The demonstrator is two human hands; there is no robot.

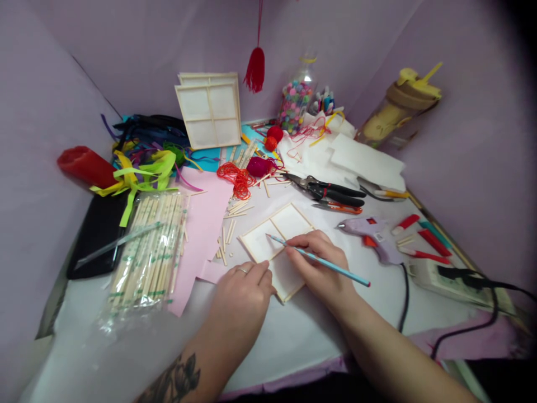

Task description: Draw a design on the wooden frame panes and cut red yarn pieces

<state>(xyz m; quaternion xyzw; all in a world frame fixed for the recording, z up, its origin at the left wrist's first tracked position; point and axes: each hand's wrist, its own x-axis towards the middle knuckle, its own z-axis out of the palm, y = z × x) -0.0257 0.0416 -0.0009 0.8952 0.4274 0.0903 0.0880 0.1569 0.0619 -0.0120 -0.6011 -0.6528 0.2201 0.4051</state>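
Pencil [335,267] clamped in my right hand [323,277], tip over the wooden frame [288,277]; left hand [244,291] on the frame's edge, whether gripping I cannot tell.

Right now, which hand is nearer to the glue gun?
Right. The right hand, gripping the pencil, is left of the glue gun; the left hand is farther left, at the frame.

I see pale lilac walls [146,45] beyond and either side of the grip [325,275], with a white-covered table [302,333] beneath it.
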